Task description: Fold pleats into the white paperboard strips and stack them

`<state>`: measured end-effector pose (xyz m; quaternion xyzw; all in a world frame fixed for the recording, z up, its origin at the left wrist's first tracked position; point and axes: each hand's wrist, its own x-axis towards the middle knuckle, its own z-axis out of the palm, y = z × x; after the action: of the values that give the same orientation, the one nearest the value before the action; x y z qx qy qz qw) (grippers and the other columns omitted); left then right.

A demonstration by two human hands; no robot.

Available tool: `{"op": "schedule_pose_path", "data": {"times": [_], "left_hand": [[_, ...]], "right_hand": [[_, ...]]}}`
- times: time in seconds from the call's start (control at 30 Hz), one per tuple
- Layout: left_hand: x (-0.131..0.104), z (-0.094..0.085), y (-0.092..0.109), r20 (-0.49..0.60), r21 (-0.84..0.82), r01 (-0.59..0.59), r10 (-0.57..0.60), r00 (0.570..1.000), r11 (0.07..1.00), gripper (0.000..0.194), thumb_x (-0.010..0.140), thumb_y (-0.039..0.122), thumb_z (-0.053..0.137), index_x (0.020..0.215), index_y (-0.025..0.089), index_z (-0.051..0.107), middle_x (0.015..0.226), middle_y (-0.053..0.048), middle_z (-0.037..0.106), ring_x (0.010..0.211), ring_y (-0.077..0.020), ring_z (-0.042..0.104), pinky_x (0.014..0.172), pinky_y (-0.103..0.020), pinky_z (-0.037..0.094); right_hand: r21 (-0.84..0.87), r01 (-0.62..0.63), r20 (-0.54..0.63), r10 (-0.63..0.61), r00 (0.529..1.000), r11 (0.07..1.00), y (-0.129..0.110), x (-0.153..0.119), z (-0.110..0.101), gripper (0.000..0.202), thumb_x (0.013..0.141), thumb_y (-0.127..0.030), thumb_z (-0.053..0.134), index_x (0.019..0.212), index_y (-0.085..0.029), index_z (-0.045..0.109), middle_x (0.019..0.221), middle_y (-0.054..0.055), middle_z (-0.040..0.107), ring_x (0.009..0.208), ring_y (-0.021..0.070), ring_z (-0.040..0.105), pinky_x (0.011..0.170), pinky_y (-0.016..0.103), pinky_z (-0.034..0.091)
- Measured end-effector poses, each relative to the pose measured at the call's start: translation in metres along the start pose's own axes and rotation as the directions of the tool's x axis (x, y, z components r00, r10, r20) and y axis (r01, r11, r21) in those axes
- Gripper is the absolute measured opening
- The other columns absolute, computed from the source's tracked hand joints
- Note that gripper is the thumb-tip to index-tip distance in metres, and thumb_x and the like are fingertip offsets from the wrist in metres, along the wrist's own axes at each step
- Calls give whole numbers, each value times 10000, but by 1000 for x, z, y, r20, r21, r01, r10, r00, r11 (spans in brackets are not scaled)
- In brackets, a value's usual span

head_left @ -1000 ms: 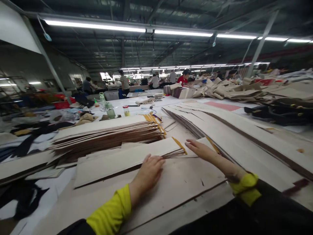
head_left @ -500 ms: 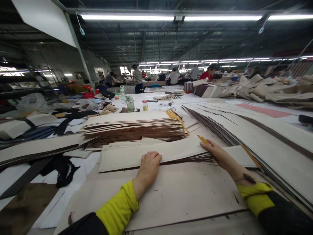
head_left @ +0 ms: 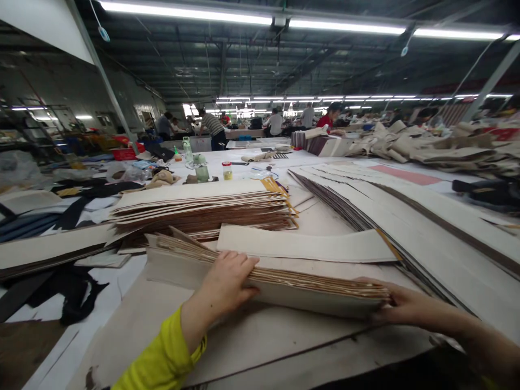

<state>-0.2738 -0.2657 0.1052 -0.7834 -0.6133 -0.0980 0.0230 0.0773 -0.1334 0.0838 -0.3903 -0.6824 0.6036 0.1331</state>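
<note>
Between my two hands a stack of long fabric strips [head_left: 309, 295] stands tilted on its long edge, pale outside with brownish edges showing on top. My left hand [head_left: 229, 276] wraps over the stack near its middle, thumb on the near face. At the right end my right hand [head_left: 400, 306] grips the stack, its fingers partly hidden behind it. Just beyond lies a single cream strip [head_left: 304, 244] with a yellow end, untouched. Under the stack is a large pale sheet [head_left: 260, 346] with dark marks.
A thick pile of cream strips with yellow tabs [head_left: 195, 203] lies behind to the left. Long fanned layers [head_left: 426, 233] cover the right side. Dark fabric scraps [head_left: 77, 287] are at left. A red-lidded jar [head_left: 227, 171] stands farther back, and several people work beyond.
The strips that lay flat are now tipped up on edge, gripped at the middle and right end. My right hand has moved right and nearer. The view has shifted right.
</note>
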Motion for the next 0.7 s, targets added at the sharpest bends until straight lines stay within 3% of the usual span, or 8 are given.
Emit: {"op": "schedule_pose_path", "data": {"times": [0.07,0.13,0.2,0.23,0.3,0.33,0.5,0.7], "left_hand": [[-3,0,6,70,19,-25,24,997,1000,371,724,353,628,1056,234,513,928,-29,597,894,-224,522,802,-359,403],[-5,-2,13,102,48,-63,58,993,997,256,750,317,602,976,224,524,896,-25,588,855,-216,520,748,-336,417],[-6,-7,20,128,82,-95,84,988,992,163,772,280,573,909,210,519,881,-26,583,831,-208,518,729,-329,423],[-7,-10,23,147,94,-111,97,984,989,132,776,258,562,886,203,514,879,-27,581,823,-204,518,721,-326,428],[-8,-16,29,185,107,-136,115,976,985,108,768,213,552,863,197,504,878,-25,580,811,-198,520,711,-321,439],[-9,-17,30,198,108,-141,117,973,984,115,756,196,553,859,196,500,879,-22,580,808,-196,520,710,-322,444],[-13,-14,30,173,96,-116,98,980,989,191,710,201,575,876,197,482,905,-20,573,832,-208,514,712,-348,465],[-18,-6,29,107,101,-132,121,987,986,203,723,259,580,879,183,475,870,-17,577,794,-200,523,678,-340,469]], "right_hand": [[53,27,0,-27,1000,998,-11,-3,-16,484,561,-281,739,1028,-199,648,1138,77,600,1094,275,505,964,370,371],[65,98,-166,-86,982,993,-24,7,-31,492,560,-368,726,1018,-204,651,1171,76,581,1141,272,467,987,364,345],[-118,101,-278,-131,952,988,-37,29,-40,485,590,-443,685,1019,-220,643,1147,62,597,1126,257,483,990,365,342],[-277,72,-260,-147,954,958,-41,45,-41,487,627,-472,646,1045,-222,627,1141,59,601,1108,250,499,985,368,350],[-610,43,-133,-156,979,791,-44,79,-38,529,672,-534,557,1081,-202,602,1141,77,596,1058,252,533,932,367,403],[-679,39,-108,-153,982,733,-44,96,-35,546,655,-539,562,1066,-183,607,1131,100,596,1041,266,539,916,374,410],[-796,-29,-107,-95,990,604,-32,154,-29,436,460,-439,705,792,-163,647,923,138,643,875,325,574,807,440,421],[-816,-70,-92,-10,996,574,-22,163,-27,255,470,-376,699,584,-195,560,662,90,619,631,231,554,594,357,407]]}}
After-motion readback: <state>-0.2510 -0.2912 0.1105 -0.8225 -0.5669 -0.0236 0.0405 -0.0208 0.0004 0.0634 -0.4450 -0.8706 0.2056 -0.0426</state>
